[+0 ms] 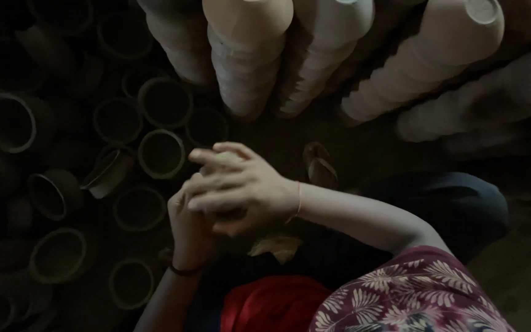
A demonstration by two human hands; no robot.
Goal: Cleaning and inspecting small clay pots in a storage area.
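Both hands meet at the middle of the view, pressed one over the other. The right hand point(241, 187) lies on top, fingers curled and spread across the left hand point(188, 221), which comes up from below with a dark band at its wrist; a thin pale thread circles the right wrist. Whether anything is held between the palms I cannot tell: the light is dim and the fingers cover the gap.

To the left of the hands and below them, dark clay pots point(161, 152) stand open-mouthed on the floor, packed close together, the nearest rims just beside the left hand. One pot point(107, 171) near the left hand lies tipped on its side. Beyond the hands, at the top of the view, tall stacks of pale bowls point(247, 55) lean outward in several columns, each bowl nested upside down on the next. A sandal point(319, 165) lies on the dark floor just beyond the right wrist. Below the hands shows a red cloth point(271, 304), and beside it a maroon flowered garment point(413, 295).
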